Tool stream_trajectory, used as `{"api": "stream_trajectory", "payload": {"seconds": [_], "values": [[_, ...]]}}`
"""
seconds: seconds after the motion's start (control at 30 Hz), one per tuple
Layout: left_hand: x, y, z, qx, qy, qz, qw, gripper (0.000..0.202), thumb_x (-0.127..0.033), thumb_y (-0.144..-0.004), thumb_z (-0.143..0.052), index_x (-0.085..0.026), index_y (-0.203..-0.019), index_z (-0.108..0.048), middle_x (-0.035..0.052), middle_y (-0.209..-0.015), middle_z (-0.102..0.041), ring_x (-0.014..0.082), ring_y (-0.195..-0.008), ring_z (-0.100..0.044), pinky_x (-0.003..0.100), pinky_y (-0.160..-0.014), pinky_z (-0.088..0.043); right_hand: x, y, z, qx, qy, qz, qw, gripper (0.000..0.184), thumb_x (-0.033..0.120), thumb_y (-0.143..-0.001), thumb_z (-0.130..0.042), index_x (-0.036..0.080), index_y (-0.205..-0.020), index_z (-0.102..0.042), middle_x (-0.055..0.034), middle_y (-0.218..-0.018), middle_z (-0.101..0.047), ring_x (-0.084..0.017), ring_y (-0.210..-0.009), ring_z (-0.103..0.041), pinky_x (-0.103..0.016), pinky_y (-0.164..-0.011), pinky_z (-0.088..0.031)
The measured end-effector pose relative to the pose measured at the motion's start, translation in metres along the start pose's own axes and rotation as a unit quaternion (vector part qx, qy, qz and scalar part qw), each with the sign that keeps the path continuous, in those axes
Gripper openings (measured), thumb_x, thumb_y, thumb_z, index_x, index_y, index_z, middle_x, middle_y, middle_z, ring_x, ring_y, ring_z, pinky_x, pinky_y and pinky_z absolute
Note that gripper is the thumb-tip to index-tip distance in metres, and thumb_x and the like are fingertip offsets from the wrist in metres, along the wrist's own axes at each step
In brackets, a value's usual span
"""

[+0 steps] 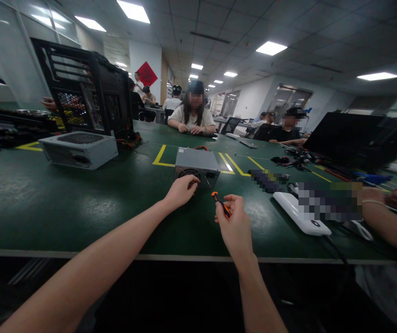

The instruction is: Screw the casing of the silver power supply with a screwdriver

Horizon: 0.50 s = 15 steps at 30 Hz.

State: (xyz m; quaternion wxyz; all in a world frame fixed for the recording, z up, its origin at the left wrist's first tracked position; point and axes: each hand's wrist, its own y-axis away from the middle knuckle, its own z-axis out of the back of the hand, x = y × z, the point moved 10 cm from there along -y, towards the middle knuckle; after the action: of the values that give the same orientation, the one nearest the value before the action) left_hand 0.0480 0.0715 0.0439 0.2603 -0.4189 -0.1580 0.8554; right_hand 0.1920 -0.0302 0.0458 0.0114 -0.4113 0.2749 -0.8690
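Our left arm (122, 238) reaches in long from lower left, bare forearm angled across the front of the green tabletop (122, 203); our left hand (183, 191) has its fingers curled at the fan face of the grey metal box-shaped power supply (198, 159). Can't tell if that hand pinches anything or just braces; fingertips look bunched together. Our right forearm (259, 286) comes up steeper from lower right, back of the hand turned towards us. Our right hand (235, 217) is clamped round the orange-and-black handle of a slim screwdriver (225, 210), thin shaft aimed forward and left at the same face, tip near the black socket (213, 175). Contact at the tip: can't tell. The power supply sits flat, straight ahead of us, near side poking past the yellow tape marking (164, 163) towards us. Top is plain, dull grey, small pale label (181, 150) at the far left corner. Front has a round fan grille left, partly behind our left hand, socket right. Reddish wires (201, 148) show behind it.
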Motion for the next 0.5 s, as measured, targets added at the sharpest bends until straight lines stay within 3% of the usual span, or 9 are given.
{"api": "stream_trajectory", "payload": {"seconds": [0.3, 0.5], "values": [[0.003, 0.000, -0.004, 0.003, -0.012, -0.004, 1.000, 0.020, -0.019, -0.080, -0.044, -0.019, -0.094, -0.058, 0.0002, -0.078, -0.064, 0.0102, -0.056, -0.059, 0.023, -0.059, -0.047, 0.000, -0.002, -0.005, 0.016, 0.027, 0.000, 1.000, 0.023, 0.038, -0.084, -0.039, 0.019, -0.099, -0.041, -0.0017, -0.077, -0.058, -0.017, -0.062, -0.060, -0.031, -0.057, -0.046], [-0.002, 0.000, 0.000, -0.004, -0.037, -0.020, 0.999, 0.020, -0.017, -0.080, -0.045, -0.018, -0.094, -0.059, 0.0010, -0.079, -0.064, 0.0112, -0.061, -0.060, 0.024, -0.061, -0.048, 0.022, -0.005, -0.003, -0.012, 0.089, 0.059, 0.994, 0.015, 0.029, -0.083, -0.037, 0.020, -0.092, -0.044, -0.0060, -0.088, -0.055, -0.019, -0.072, -0.059, -0.033, -0.059, -0.046]]}}
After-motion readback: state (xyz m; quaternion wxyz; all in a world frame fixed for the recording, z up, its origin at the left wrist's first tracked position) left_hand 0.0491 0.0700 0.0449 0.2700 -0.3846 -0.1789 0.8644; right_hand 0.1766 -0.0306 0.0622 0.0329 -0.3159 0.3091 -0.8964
